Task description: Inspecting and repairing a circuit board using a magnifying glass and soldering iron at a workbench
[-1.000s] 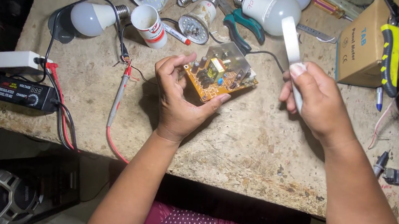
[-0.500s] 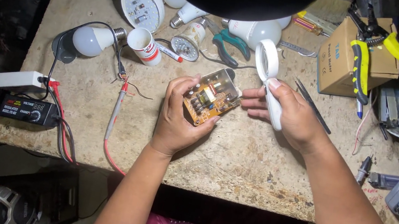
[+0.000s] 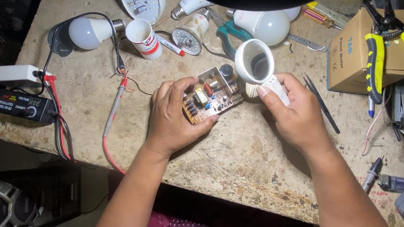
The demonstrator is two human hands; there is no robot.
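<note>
The small tan circuit board (image 3: 211, 98) lies tilted, its long axis running near-left to far-right above the rough stone tabletop (image 3: 237, 163), pinched by the left hand (image 3: 174, 120). The right hand (image 3: 297, 116) is clamped on a round white magnifier (image 3: 255, 62) just beyond it. An open cardboard box (image 3: 357, 52) far right carries yellow-handled pliers (image 3: 381, 56).

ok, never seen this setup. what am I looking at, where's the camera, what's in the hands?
No machine: one person's bare hands, filmed by a camera on their head looking down at a workbench. The left hand holds a small circuit board. The right hand holds a white magnifier over it. Around them lie LED bulbs, a red probe, a black power supply, a cardboard box, yellow-handled pliers and tweezers.
</note>
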